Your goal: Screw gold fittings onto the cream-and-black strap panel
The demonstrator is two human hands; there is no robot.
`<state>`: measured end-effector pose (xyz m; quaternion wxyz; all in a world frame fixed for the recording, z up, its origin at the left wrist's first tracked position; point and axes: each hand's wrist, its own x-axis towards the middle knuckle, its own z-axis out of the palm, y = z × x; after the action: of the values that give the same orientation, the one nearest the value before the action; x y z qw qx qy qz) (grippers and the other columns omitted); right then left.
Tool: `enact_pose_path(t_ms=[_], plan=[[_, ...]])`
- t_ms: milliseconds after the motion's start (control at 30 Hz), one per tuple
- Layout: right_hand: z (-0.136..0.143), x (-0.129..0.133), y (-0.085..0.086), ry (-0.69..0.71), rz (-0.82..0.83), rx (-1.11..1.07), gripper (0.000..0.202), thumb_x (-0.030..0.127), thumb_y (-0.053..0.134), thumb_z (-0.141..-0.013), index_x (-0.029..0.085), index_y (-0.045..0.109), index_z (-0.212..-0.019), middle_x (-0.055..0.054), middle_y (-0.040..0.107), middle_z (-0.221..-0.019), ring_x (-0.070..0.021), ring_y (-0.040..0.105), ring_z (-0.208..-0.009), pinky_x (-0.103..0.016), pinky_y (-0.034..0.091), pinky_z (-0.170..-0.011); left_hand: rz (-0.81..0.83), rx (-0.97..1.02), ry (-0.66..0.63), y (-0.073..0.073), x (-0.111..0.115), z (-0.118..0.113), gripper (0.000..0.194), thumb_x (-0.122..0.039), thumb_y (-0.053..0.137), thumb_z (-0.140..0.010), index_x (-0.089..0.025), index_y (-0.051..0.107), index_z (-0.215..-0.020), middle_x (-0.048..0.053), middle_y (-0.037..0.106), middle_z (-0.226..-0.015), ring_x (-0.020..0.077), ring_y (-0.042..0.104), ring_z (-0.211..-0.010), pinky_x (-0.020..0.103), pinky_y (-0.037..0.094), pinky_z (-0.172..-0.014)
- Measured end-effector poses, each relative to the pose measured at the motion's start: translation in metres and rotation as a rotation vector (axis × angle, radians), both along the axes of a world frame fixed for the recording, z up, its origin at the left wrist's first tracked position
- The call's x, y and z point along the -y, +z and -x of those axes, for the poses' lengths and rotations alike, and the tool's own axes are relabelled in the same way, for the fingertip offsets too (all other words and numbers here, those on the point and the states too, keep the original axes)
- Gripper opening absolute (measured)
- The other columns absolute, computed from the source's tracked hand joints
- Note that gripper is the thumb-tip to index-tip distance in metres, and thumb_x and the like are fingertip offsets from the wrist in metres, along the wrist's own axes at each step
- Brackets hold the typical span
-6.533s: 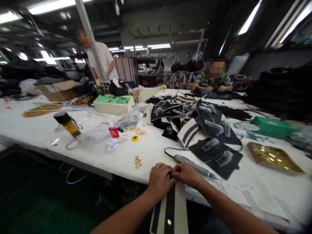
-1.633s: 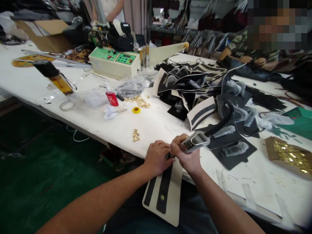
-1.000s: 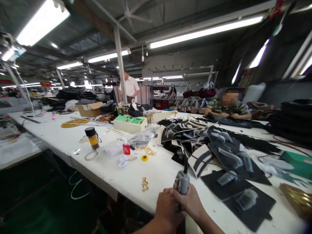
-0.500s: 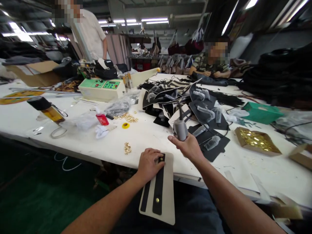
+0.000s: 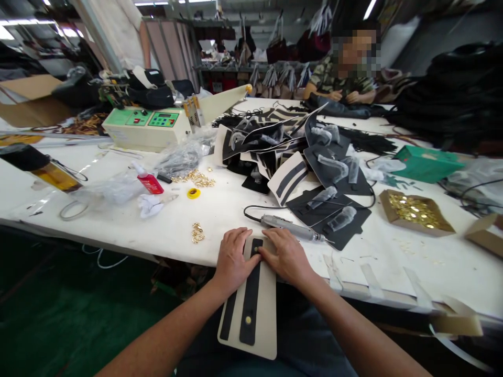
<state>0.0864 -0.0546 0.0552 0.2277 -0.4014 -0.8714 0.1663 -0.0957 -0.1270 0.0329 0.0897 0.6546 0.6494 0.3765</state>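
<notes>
A beige panel (image 5: 266, 314) with two black strips hangs over the table's front edge toward my lap. Gold studs sit near both ends of the longer black strip (image 5: 250, 293). My left hand (image 5: 234, 256) grips the panel's upper left edge, its thumb by the upper gold stud (image 5: 256, 250). My right hand (image 5: 285, 255) holds the upper right edge, thumb meeting the same stud. Just beyond the right hand lies a grey rotary tool (image 5: 291, 228) with a thin bit and a black cord. Fingertips under the panel are hidden.
Black and beige panels (image 5: 288, 175) are heaped beyond the tool. Small gold fittings (image 5: 197, 233) lie left, near a yellow ring (image 5: 193, 193) and red bottle (image 5: 149, 182). A cardboard tray (image 5: 416, 214) of gold pieces stands right. A co-worker (image 5: 341, 78) sits across the table.
My right hand has let go of the rotary tool, which now lies on the table, and has moved onto the panel beside my left hand. The view has tilted down.
</notes>
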Motion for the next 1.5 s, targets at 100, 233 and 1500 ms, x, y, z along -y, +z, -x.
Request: enact_pose_path(t_ms=[100, 233, 1500], plan=[[0.007, -0.005, -0.003, -0.054, 0.147, 0.001, 0.039, 0.029, 0.078, -0.088, 0.018, 0.072, -0.125, -0.012, 0.074, -0.117, -0.0317, 0.066, -0.111, -0.046, 0.052, -0.099, 0.013, -0.034, 0.049, 0.001, 0.001, -0.001, 0.076, -0.027, 0.089, -0.077, -0.022, 0.05, -0.142, 0.013, 0.06, -0.141, 0.0326, 0.053, -0.133, 0.051, 0.044, -0.115], [0.006, -0.013, -0.003, -0.064, 0.341, -0.067, 0.037, 0.027, 0.076, -0.088, 0.022, 0.073, -0.124, -0.009, 0.074, -0.123, -0.029, 0.069, -0.113, -0.042, 0.052, -0.1, 0.075, -0.095, 0.133, 0.005, 0.003, 0.001, 0.09, -0.037, 0.094, -0.071, -0.021, 0.046, -0.145, 0.015, 0.059, -0.143, 0.0367, 0.052, -0.133, 0.055, 0.044, -0.112], [-0.036, 0.031, -0.008, 0.222, 0.522, -0.757, 0.027, 0.046, 0.072, -0.097, 0.02, 0.073, -0.093, -0.004, 0.071, -0.081, -0.0185, 0.065, -0.075, -0.03, 0.05, -0.069, 0.276, 0.417, -0.084, 0.032, 0.04, -0.008, 0.008, -0.026, 0.076, -0.09, -0.02, 0.073, -0.086, 0.0, 0.072, -0.085, 0.0153, 0.066, -0.079, 0.026, 0.051, -0.074]])
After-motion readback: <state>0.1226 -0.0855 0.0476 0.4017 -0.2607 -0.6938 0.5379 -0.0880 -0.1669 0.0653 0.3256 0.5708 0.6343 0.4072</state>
